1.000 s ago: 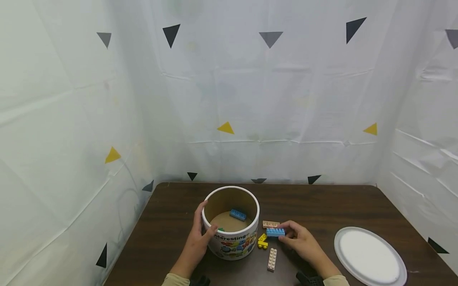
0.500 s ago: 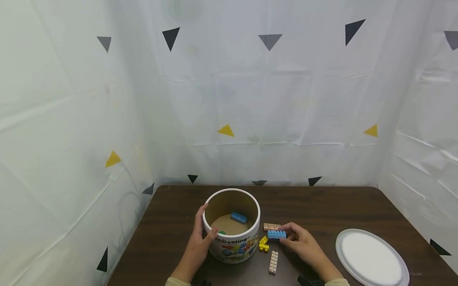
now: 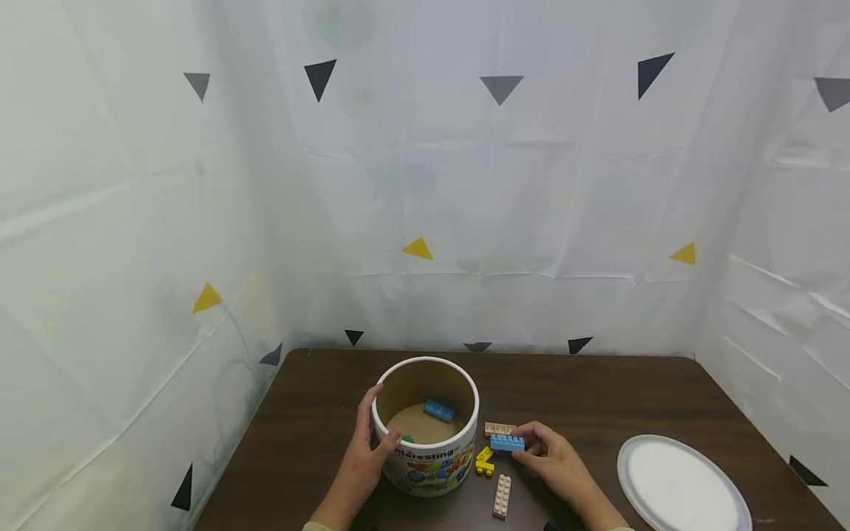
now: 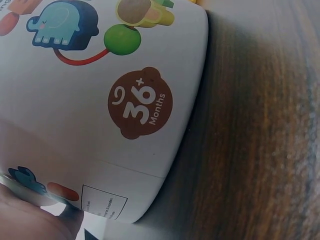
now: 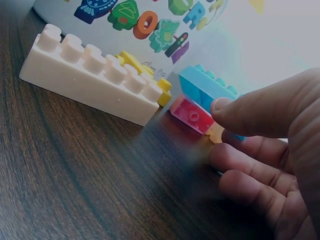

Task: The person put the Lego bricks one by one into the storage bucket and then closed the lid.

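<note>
My left hand (image 3: 361,459) holds the left side of a round white tub (image 3: 421,472), thumb near the front rim and fingers along its outer wall. Printed toy pictures cover the tub, and the left wrist view shows its "36+ Months" mark. Inside the tub lie a darker blue brick (image 3: 439,411) and a bit of green. To the tub's right, my right hand (image 3: 554,461) pinches a light blue building brick (image 3: 508,443) between thumb and fingers. Close under it is a pink brick (image 5: 191,116), seen from its hollow side. A peach brick (image 3: 499,428) lies just behind.
Yellow bricks (image 3: 485,462) lie between the tub and my right hand. A pale studded brick (image 3: 502,496) lies nearer the front. On the right of the dark wooden table (image 3: 564,391) rests a round white lid (image 3: 684,483). White sheeting (image 3: 531,184) hangs behind.
The head view has tilted slightly, so everything sits a little lower in it. Both hands keep their holds on the tub and the light blue brick, with hardly any movement.
</note>
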The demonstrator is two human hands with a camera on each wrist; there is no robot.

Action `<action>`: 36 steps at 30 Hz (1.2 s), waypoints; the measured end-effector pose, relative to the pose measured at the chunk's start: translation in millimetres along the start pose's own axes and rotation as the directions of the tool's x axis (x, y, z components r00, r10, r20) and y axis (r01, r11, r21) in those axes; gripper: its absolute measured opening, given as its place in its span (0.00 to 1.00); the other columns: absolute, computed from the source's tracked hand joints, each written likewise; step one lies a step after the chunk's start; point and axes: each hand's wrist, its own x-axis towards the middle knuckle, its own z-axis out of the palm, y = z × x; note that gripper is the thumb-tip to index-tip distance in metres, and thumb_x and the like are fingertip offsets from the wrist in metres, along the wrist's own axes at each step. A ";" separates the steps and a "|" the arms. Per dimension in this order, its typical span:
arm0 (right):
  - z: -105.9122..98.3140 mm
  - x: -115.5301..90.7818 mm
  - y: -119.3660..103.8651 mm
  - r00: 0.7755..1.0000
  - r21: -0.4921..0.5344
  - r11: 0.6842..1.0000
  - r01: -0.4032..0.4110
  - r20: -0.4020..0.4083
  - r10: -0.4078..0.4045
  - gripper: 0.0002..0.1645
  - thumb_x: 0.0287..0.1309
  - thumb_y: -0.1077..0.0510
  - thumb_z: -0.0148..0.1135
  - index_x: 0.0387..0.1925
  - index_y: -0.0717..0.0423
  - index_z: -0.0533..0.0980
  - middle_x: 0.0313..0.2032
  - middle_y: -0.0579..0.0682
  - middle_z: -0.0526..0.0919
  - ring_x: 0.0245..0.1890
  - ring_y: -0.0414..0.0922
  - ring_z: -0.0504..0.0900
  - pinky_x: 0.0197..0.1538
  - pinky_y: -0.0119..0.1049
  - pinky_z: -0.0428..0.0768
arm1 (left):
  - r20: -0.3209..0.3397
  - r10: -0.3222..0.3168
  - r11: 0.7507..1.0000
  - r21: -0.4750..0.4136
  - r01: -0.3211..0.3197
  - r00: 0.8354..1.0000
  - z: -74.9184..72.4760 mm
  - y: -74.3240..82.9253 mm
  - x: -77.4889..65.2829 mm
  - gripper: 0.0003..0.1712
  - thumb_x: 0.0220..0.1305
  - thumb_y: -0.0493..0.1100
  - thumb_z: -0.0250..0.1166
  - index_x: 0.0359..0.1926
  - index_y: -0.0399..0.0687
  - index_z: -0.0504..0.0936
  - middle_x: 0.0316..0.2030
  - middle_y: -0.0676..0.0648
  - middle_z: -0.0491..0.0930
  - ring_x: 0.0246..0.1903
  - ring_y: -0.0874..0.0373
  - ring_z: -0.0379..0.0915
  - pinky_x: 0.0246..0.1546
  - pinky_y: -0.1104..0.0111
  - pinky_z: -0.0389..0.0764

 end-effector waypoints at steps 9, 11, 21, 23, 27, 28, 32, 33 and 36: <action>11.0 5.0 -2.2 1.000 -0.023 1.000 0.013 0.006 -0.013 0.20 0.64 0.59 0.78 0.55 0.57 0.82 0.41 0.54 0.83 0.30 0.39 0.80 0.31 0.33 0.80 | 0.001 -0.024 0.999 -0.034 0.024 1.000 -11.3 -3.4 -6.6 0.46 0.75 0.58 0.68 0.83 0.86 0.52 0.86 0.40 0.48 0.80 0.30 0.54 0.72 0.32 0.64; 9.6 2.3 -7.7 1.000 -0.023 1.000 0.015 0.003 -0.014 0.20 0.65 0.59 0.77 0.55 0.58 0.82 0.41 0.54 0.83 0.30 0.39 0.80 0.31 0.34 0.81 | 0.004 -0.006 0.999 -0.042 0.006 1.000 -10.4 -2.0 -6.6 0.46 0.76 0.56 0.68 0.83 0.83 0.52 0.86 0.39 0.49 0.80 0.30 0.54 0.72 0.32 0.63; 6.1 1.0 -13.1 0.996 0.068 0.997 -0.046 -0.068 0.050 0.21 0.67 0.55 0.76 0.57 0.58 0.82 0.43 0.55 0.83 0.33 0.43 0.83 0.34 0.38 0.86 | -0.008 0.010 1.000 -0.020 -0.010 1.000 -3.7 -2.5 -0.5 0.45 0.75 0.59 0.68 0.82 0.89 0.53 0.86 0.42 0.51 0.81 0.32 0.56 0.72 0.31 0.62; 7.6 1.3 -17.4 0.992 0.140 0.987 -0.074 -0.088 0.086 0.23 0.68 0.54 0.75 0.59 0.59 0.81 0.44 0.56 0.85 0.37 0.45 0.85 0.38 0.39 0.88 | -0.006 0.009 1.000 -0.018 -0.009 1.000 -4.1 -2.5 0.0 0.45 0.75 0.59 0.68 0.82 0.89 0.53 0.86 0.42 0.51 0.80 0.32 0.56 0.73 0.30 0.62; 6.5 0.3 -35.4 0.980 0.311 0.946 -0.097 -0.135 0.145 0.24 0.68 0.59 0.74 0.62 0.62 0.79 0.49 0.56 0.84 0.45 0.48 0.88 0.48 0.39 0.89 | -0.006 0.011 1.000 -0.013 -0.011 1.000 -3.6 -1.2 1.0 0.45 0.75 0.60 0.68 0.82 0.88 0.53 0.86 0.43 0.51 0.80 0.32 0.56 0.73 0.29 0.61; 5.5 -0.4 -40.4 0.979 0.348 0.933 -0.092 -0.138 0.148 0.25 0.69 0.61 0.73 0.63 0.64 0.78 0.50 0.56 0.84 0.47 0.49 0.87 0.51 0.38 0.89 | -0.002 0.012 1.000 -0.013 -0.012 1.000 -3.3 -0.7 1.1 0.46 0.75 0.60 0.68 0.83 0.87 0.53 0.86 0.43 0.51 0.80 0.32 0.56 0.73 0.29 0.61; 1.3 -4.8 -60.8 0.982 0.456 0.887 -0.079 -0.120 0.149 0.22 0.70 0.65 0.70 0.62 0.62 0.77 0.51 0.52 0.82 0.51 0.47 0.84 0.58 0.39 0.86 | 0.017 0.015 1.000 -0.022 -0.015 1.000 -2.0 0.6 -0.1 0.47 0.74 0.59 0.69 0.84 0.84 0.53 0.86 0.41 0.51 0.80 0.32 0.56 0.71 0.30 0.64; 0.8 -5.7 -65.8 0.984 0.486 0.871 -0.076 -0.104 0.144 0.21 0.71 0.64 0.69 0.62 0.61 0.76 0.51 0.51 0.81 0.52 0.47 0.84 0.59 0.39 0.85 | 0.022 0.014 1.000 -0.027 -0.013 1.000 -1.9 0.5 -0.7 0.47 0.74 0.58 0.69 0.84 0.83 0.53 0.86 0.41 0.51 0.80 0.32 0.56 0.71 0.31 0.64; 0.5 -5.3 -81.7 0.994 0.578 0.814 -0.053 -0.049 0.100 0.16 0.76 0.62 0.65 0.61 0.56 0.77 0.53 0.48 0.81 0.54 0.46 0.86 0.63 0.39 0.83 | 0.025 0.012 0.999 -0.043 -0.011 1.000 -2.2 0.4 -1.4 0.47 0.74 0.58 0.69 0.84 0.83 0.53 0.86 0.41 0.51 0.79 0.31 0.56 0.71 0.32 0.65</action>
